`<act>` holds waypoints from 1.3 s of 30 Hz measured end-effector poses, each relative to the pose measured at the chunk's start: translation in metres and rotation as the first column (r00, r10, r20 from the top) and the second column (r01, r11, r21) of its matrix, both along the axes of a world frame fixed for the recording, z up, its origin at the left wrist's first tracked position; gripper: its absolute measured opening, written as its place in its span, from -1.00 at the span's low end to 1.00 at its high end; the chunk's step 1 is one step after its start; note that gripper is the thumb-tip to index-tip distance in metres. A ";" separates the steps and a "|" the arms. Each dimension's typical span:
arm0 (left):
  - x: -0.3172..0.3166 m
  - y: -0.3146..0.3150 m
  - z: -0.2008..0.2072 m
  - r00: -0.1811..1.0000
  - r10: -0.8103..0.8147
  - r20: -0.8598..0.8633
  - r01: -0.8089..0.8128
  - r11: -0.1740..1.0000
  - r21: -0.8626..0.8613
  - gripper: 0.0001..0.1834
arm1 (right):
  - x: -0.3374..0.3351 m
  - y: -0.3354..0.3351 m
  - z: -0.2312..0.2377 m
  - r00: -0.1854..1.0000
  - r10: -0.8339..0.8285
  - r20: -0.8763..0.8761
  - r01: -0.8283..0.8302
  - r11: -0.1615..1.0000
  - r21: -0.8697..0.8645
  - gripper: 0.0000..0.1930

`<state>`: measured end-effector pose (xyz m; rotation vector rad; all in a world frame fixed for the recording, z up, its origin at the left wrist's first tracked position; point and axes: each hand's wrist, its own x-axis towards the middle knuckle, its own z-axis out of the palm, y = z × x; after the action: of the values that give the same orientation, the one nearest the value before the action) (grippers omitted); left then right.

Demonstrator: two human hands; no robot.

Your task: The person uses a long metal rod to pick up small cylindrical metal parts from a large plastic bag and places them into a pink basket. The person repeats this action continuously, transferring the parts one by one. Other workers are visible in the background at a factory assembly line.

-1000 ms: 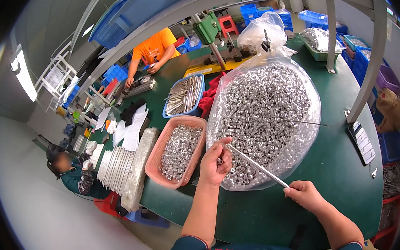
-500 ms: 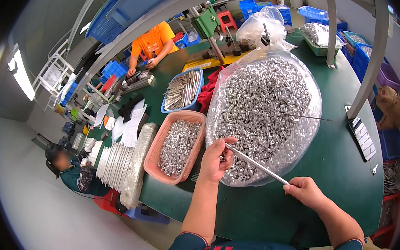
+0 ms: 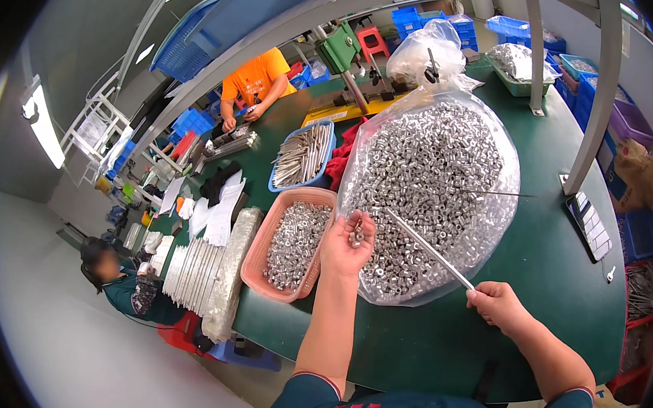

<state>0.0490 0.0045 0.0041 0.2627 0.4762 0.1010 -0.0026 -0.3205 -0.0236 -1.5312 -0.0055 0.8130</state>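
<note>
My left hand (image 3: 345,253) is turned palm up and cupped around a few small metal sleeves (image 3: 355,235). My right hand (image 3: 498,303) grips the lower end of a thin metal rod (image 3: 432,251). The rod slants up to the left over a large clear plastic bag (image 3: 501,245), its far end a little apart from the left fingers. Loose silvery sleeves (image 3: 438,155) fill this bag in a heap. A thin dark needle-like rod (image 3: 507,194) sticks out over the heap toward the right. Left of my left hand stands a pink basket (image 3: 257,271) holding more sleeves.
Beyond the pink basket is a blue basket (image 3: 273,178) of metal rods, beside red cloth (image 3: 337,165). A phone (image 3: 588,227) and a metal rack post (image 3: 595,125) stand at the right. Two people work at the left, one in orange (image 3: 257,76). A green press (image 3: 339,48) is behind.
My left hand has opened from the rod's far end and turned palm up, showing the sleeves in it. The right hand still grips the rod, now tilted more steeply.
</note>
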 end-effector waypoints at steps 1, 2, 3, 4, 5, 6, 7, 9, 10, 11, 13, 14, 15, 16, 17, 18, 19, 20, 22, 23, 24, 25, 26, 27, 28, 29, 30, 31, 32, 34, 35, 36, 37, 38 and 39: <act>0.005 0.007 -0.013 0.996 0.084 0.006 -0.084 0.996 0.033 -0.65 | 0.000 0.000 -0.002 1.000 0.000 -0.001 0.000 1.000 0.027 -0.75; 0.002 0.006 -0.019 0.997 0.078 -0.015 -0.077 0.997 0.027 -0.66 | 0.000 0.000 -0.003 1.000 0.001 -0.001 -0.001 0.998 0.055 -0.75; -0.001 -0.004 -0.018 0.997 0.063 -0.040 -0.063 0.998 0.016 -0.68 | 0.001 -0.001 -0.005 1.000 -0.003 -0.001 0.003 0.998 0.062 -0.75; -0.006 -0.014 -0.015 0.997 0.046 -0.069 -0.046 0.999 0.006 -0.69 | 0.001 -0.002 -0.007 1.000 -0.009 -0.005 0.009 0.998 0.069 -0.75; -0.013 -0.022 -0.008 0.998 -0.011 -0.058 0.010 1.000 -0.017 -0.76 | 0.001 -0.003 -0.008 1.000 -0.014 -0.009 0.015 0.997 0.077 -0.75; -0.015 -0.017 -0.015 0.998 -0.051 -0.036 0.049 0.998 -0.039 -0.79 | 0.000 -0.002 -0.008 1.000 -0.010 -0.007 0.011 0.998 0.068 -0.74; -0.015 -0.010 -0.025 0.996 -0.088 -0.015 0.087 0.994 -0.063 -0.81 | 0.001 -0.002 -0.008 1.000 -0.005 -0.008 0.006 0.998 0.057 -0.73; -0.016 -0.009 -0.025 0.989 -0.150 -0.021 0.149 0.988 -0.033 -0.80 | 0.002 -0.002 -0.008 1.000 0.013 0.001 -0.013 0.999 0.032 -0.71; -0.017 -0.003 -0.032 0.978 -0.199 0.058 0.201 0.979 -0.022 -0.80 | 0.001 -0.003 -0.009 1.000 0.027 0.010 -0.027 0.999 0.020 -0.71; -0.018 0.008 -0.045 0.959 -0.247 0.137 0.251 0.968 -0.006 -0.79 | 0.001 -0.004 -0.009 0.999 0.041 0.019 -0.041 0.999 0.007 -0.70; -0.019 0.005 -0.042 0.978 -0.195 0.074 0.195 0.981 0.010 -0.79 | 0.000 -0.004 -0.005 0.997 0.066 0.051 -0.066 0.998 0.000 -0.70; -0.017 0.007 -0.046 0.975 -0.193 0.113 0.198 0.980 -0.032 -0.79 | -0.001 -0.004 -0.003 0.995 0.079 0.067 -0.079 0.997 -0.004 -0.70; -0.017 0.009 -0.050 0.971 -0.187 0.149 0.200 0.977 -0.076 -0.79 | -0.001 -0.004 -0.001 0.994 0.088 0.066 -0.087 0.996 -0.019 -0.70; -0.017 0.010 -0.054 0.966 -0.178 0.185 0.202 0.972 -0.119 -0.79 | -0.001 -0.004 0.000 0.993 0.098 0.065 -0.095 0.995 -0.034 -0.70; -0.016 0.012 -0.058 0.965 -0.176 0.196 0.204 0.969 -0.137 -0.80 | -0.001 -0.004 0.002 0.992 0.107 0.063 -0.104 0.993 -0.049 -0.70; -0.015 0.011 -0.055 0.963 -0.171 0.207 0.204 0.967 -0.151 -0.80 | 0.000 -0.003 0.002 0.991 0.117 0.068 -0.113 0.991 -0.067 -0.70; -0.015 0.012 -0.053 0.961 -0.166 0.219 0.205 0.965 -0.165 -0.80 | 0.000 -0.003 0.001 0.989 0.128 0.073 -0.121 0.989 -0.084 -0.70; -0.015 0.013 -0.052 0.956 -0.172 0.236 0.206 0.970 -0.126 -0.80 | 0.000 -0.003 0.000 0.987 0.138 0.078 -0.130 0.986 -0.102 -0.70; -0.011 0.014 -0.049 0.941 -0.193 0.277 0.214 0.976 -0.045 -0.80 | -0.001 -0.003 -0.001 0.982 0.153 0.113 -0.142 0.985 -0.103 -0.70; -0.010 0.015 -0.047 0.937 -0.206 0.282 0.226 0.973 -0.038 -0.80 | 0.000 -0.003 -0.001 0.978 0.161 0.130 -0.148 0.984 -0.104 -0.70; -0.010 0.016 -0.045 0.934 -0.221 0.281 0.239 0.971 -0.031 -0.79 | 0.000 -0.003 -0.001 0.978 0.164 0.129 -0.149 0.982 -0.114 -0.70; -0.010 0.017 -0.043 0.930 -0.235 0.281 0.252 0.968 -0.023 -0.78 | 0.000 -0.002 0.000 0.978 0.166 0.129 -0.150 0.981 -0.125 -0.70; -0.010 0.018 -0.041 0.927 -0.249 0.281 0.264 0.964 -0.016 -0.77 | 0.000 -0.002 0.001 0.977 0.169 0.128 -0.152 0.979 -0.135 -0.70; -0.011 0.018 -0.040 0.917 -0.279 0.286 0.280 0.959 0.039 -0.77 | -0.001 -0.002 0.001 0.977 0.171 0.129 -0.153 0.978 -0.140 -0.70; -0.012 0.017 -0.038 0.906 -0.309 0.289 0.295 0.951 0.093 -0.77 | -0.001 -0.001 0.002 0.976 0.173 0.131 -0.154 0.977 -0.145 -0.70; -0.013 0.017 -0.037 0.895 -0.339 0.291 0.308 0.940 0.148 -0.77 | 0.000 -0.001 0.003 0.976 0.175 0.132 -0.155 0.976 -0.150 -0.70; -0.014 0.016 -0.036 0.898 -0.349 0.266 0.305 0.932 0.195 -0.77 | 0.000 -0.001 0.002 0.973 0.183 0.143 -0.159 0.973 -0.166 -0.70; -0.015 0.015 -0.036 0.902 -0.359 0.241 0.302 0.922 0.242 -0.76 | 0.000 -0.001 0.002 0.969 0.191 0.154 -0.162 0.970 -0.183 -0.70; -0.015 0.015 -0.035 0.905 -0.367 0.215 0.300 0.909 0.288 -0.76 | 0.000 -0.001 0.001 0.966 0.200 0.164 -0.166 0.966 -0.199 -0.70; -0.017 0.013 -0.033 0.918 -0.354 0.180 0.255 0.873 0.416 -0.74 | -0.001 0.000 0.000 0.961 0.206 0.186 -0.166 0.963 -0.211 -0.69; -0.019 0.011 -0.032 0.924 -0.346 0.164 0.233 0.847 0.477 -0.73 | -0.001 0.001 0.000 0.958 0.210 0.197 -0.166 0.962 -0.218 -0.69; -0.019 0.010 -0.031 0.931 -0.328 0.161 0.204 0.832 0.516 -0.73 | -0.001 0.001 0.000 0.956 0.211 0.202 -0.164 0.960 -0.228 -0.69; -0.019 0.007 -0.031 0.937 -0.310 0.159 0.175 0.815 0.553 -0.73 | -0.001 0.001 0.001 0.955 0.212 0.207 -0.161 0.958 -0.238 -0.69; -0.019 0.005 -0.032 0.943 -0.291 0.159 0.147 0.795 0.589 -0.72 | -0.002 0.002 0.002 0.954 0.213 0.212 -0.158 0.956 -0.249 -0.69; -0.020 0.003 -0.033 0.951 -0.264 0.162 0.125 0.806 0.578 -0.73 | -0.003 0.003 0.001 0.952 0.201 0.233 -0.141 0.958 -0.251 -0.68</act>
<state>0.0293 0.0075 -0.0289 0.8748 0.1655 0.0662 -0.0058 -0.3175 -0.0221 -1.8697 -0.2464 0.7663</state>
